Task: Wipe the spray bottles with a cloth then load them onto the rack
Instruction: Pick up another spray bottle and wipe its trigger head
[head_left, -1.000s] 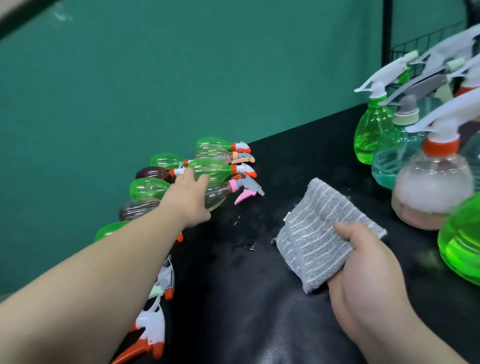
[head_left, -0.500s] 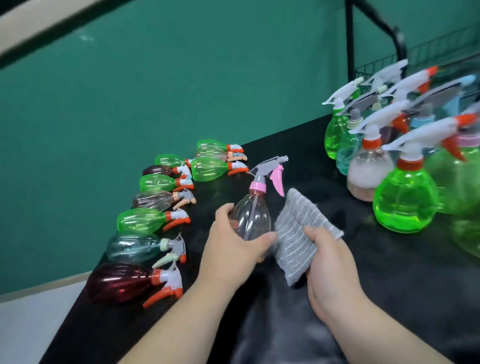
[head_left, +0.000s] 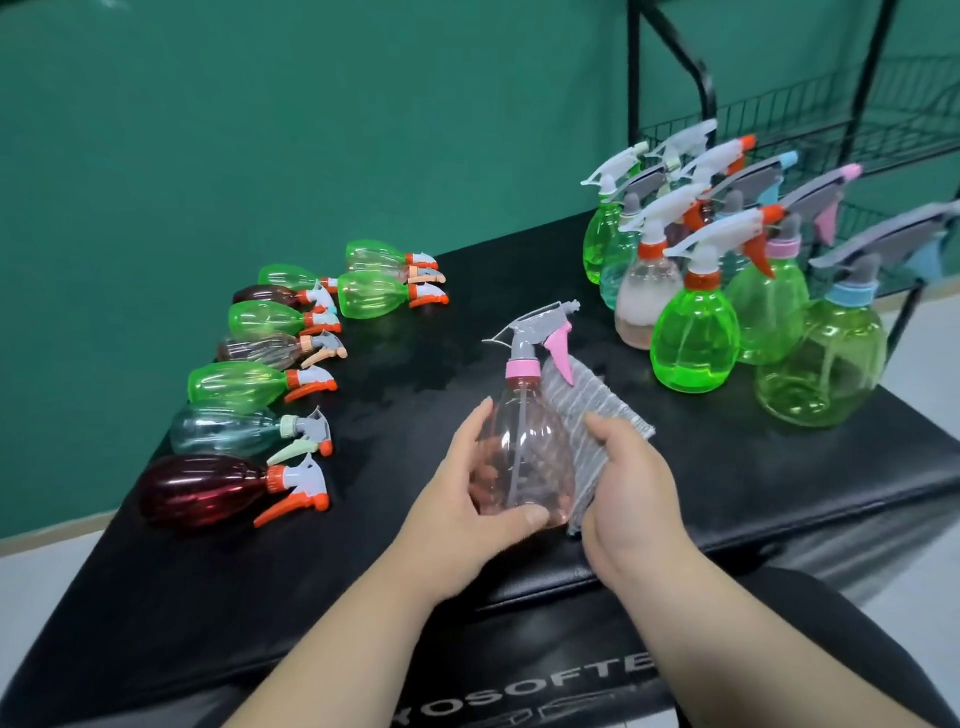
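Black table (head_left: 727, 499) carries all bottles. Wire rack (head_left: 779, 130) stands behind the table's far right corner. At right, upright bottles (head_left: 693, 332) clustered; along left edge, row of lying bottles (head_left: 244, 384). Near centre, clear pinkish bottle (head_left: 524, 452) with pink collar held upright. Left hand (head_left: 467, 519) grips its body, fingers (head_left: 475, 431) curled round it. Right hand (head_left: 628, 483) pinches grey cloth (head_left: 587, 410), pressing it against that bottle's right side.
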